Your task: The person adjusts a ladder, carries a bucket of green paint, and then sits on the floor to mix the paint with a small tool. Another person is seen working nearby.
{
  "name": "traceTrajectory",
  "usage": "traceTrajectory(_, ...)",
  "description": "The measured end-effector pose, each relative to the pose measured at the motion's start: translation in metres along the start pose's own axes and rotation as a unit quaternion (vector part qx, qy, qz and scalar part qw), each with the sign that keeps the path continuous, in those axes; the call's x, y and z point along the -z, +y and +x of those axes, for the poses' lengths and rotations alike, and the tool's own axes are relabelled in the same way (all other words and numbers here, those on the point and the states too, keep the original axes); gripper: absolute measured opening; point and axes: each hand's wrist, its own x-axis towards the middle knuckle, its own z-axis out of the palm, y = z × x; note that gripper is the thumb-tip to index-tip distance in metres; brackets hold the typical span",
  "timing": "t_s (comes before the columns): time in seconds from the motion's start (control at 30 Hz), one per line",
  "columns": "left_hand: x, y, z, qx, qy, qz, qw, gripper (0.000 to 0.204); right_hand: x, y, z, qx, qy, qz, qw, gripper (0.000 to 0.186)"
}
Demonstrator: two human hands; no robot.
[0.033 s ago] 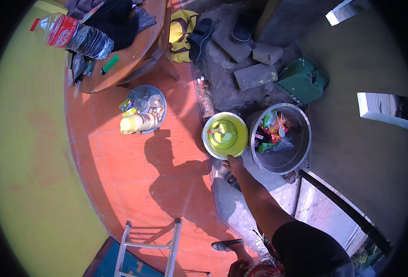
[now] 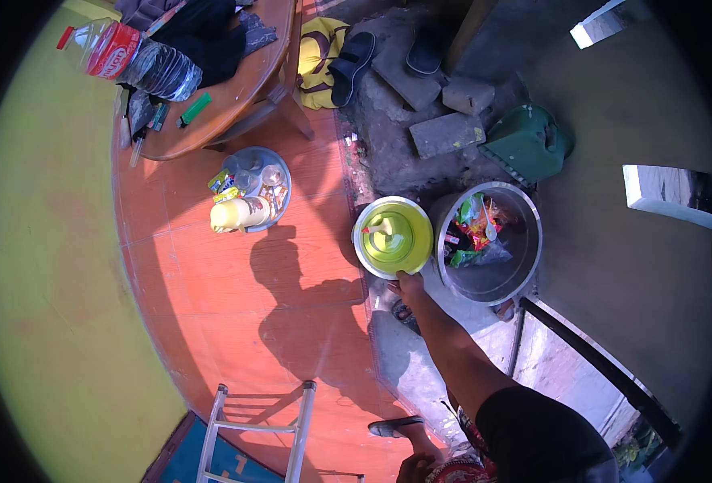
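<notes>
My right hand [image 2: 406, 285] is closed on the near rim of a round, pale-rimmed basin [image 2: 410, 268] with a yellow-green inside. In the basin lies a small whitish thing with a red tip [image 2: 377, 229], whose kind I cannot make out. Just right of it stands a wide metal tub [image 2: 525, 262] holding colourful packets [image 2: 475, 233] and a white plastic spoon [image 2: 490, 232]. At the lower edge, my left hand [image 2: 416, 468] is dark and partly cut off beside my patterned red clothing; its fingers do not show clearly.
Left on the red floor, a round tray [image 2: 286, 181] bears a cream flask [image 2: 239, 214], cups and packets. A wooden table [image 2: 247, 101] with a water bottle [image 2: 130, 60] stands far left. Bricks [image 2: 447, 134], a green plastic container [image 2: 530, 143], sandals [image 2: 352, 68] and a metal ladder [image 2: 257, 427] lie around.
</notes>
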Motion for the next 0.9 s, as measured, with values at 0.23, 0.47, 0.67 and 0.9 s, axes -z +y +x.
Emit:
traceTrajectory(0.23, -0.007, 0.018, -0.006, -0.009, -0.014, -0.027, 1.0, 0.034, 0.014, -0.039, -0.106, 0.036, -0.072, -0.168, 0.983, 0.043)
traceTrajectory(0.47, 0.021, 0.084, -0.025, -0.044, -0.001, -0.146, 0.988, 0.094, 0.042, -0.069, -0.357, 0.044, -0.235, -0.36, 0.902, 0.051)
traceTrajectory(0.67, 0.041, 0.105, -0.09, -0.177, -0.06, -0.179, 0.966, 0.083, 0.057, -0.081, -0.549, 0.073, -0.363, -0.541, 0.755, 0.053)
traceTrajectory(0.9, 0.077, 0.042, -0.187, -0.254, 0.049, -0.293, 0.92, 0.072, 0.058, -0.049, -0.697, 0.395, -0.245, -0.791, 0.398, 0.04)
